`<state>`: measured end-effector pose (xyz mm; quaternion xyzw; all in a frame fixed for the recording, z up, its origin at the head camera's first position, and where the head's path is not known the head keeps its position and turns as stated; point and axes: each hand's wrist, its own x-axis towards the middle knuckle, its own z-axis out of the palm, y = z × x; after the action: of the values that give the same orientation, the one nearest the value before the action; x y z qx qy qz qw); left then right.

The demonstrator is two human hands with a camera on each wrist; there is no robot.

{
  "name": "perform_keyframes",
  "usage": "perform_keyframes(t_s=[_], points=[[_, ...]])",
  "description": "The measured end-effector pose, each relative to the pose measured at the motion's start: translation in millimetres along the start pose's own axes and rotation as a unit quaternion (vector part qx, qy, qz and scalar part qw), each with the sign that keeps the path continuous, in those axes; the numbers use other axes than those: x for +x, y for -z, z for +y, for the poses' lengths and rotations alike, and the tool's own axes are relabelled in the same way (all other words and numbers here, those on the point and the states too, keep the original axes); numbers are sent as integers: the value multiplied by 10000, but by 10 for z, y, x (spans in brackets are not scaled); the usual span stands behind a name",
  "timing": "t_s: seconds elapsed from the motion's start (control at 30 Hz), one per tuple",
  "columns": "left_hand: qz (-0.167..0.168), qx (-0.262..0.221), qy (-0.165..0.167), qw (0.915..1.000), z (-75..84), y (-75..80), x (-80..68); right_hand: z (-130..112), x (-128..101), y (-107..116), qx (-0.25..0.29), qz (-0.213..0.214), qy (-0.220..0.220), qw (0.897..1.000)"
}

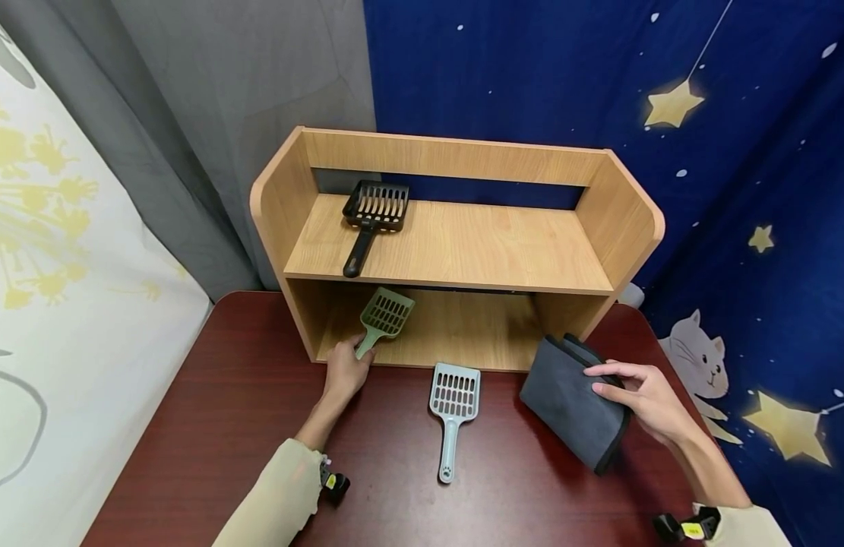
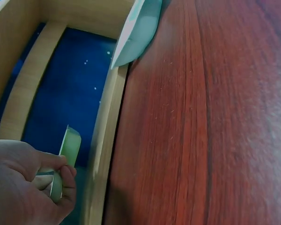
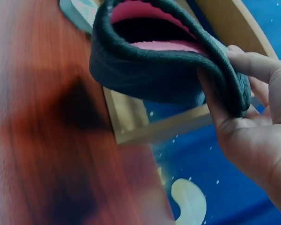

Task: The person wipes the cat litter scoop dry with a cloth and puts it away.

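Backdrop: grey curtain [image 1: 210, 114] hung behind on the left; a dark blue starred cloth [image 1: 736, 190] with a cat print hung behind on the right.
Surface: dark red tabletop [image 1: 210, 425] carried a two-level wooden shelf [image 1: 456, 251] standing at its far edge.
Left hand: the left hand [image 1: 345, 370] was curled round the handle of the green scoop [image 1: 384, 317]; the wrist view showed fingers and thumb pinching that handle; the scoop's slotted head reached into the shelf's lower level, at its left end.
Right hand: the right hand [image 1: 640, 399] gripped the folded grey cloth [image 1: 575, 403] at its right edge, thumb under and fingers over the fold; a pink inner side showed in the wrist view; the cloth sat tilted at the shelf's front right corner, whether touching it could not be told.
Between the hands: the pale blue scoop [image 1: 453, 410] lay flat on the tabletop, untouched, handle toward the person; nearer the left hand than the right.
Upper level: the black scoop [image 1: 371, 220] lay at the left end, well apart from both hands.
Count: three scoops; one cloth; one shelf; two hands, both clamped on something.
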<state>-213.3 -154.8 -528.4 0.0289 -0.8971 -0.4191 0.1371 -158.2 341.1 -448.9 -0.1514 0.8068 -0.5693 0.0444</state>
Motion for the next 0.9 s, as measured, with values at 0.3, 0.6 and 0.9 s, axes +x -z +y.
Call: perform_keyframes(t_s=[0.3,0.6,0.9], points=[[147,-10,199,9997,-63,-144,107,187,-55,62,-61,-163,-195,9997],[106,40,576,9983,-19,-192,168,313,-46,78,230,-98,-141,9996],[360,3,475,9982,-191,-310,234,364,-30,47,10,-130,-217,9997]])
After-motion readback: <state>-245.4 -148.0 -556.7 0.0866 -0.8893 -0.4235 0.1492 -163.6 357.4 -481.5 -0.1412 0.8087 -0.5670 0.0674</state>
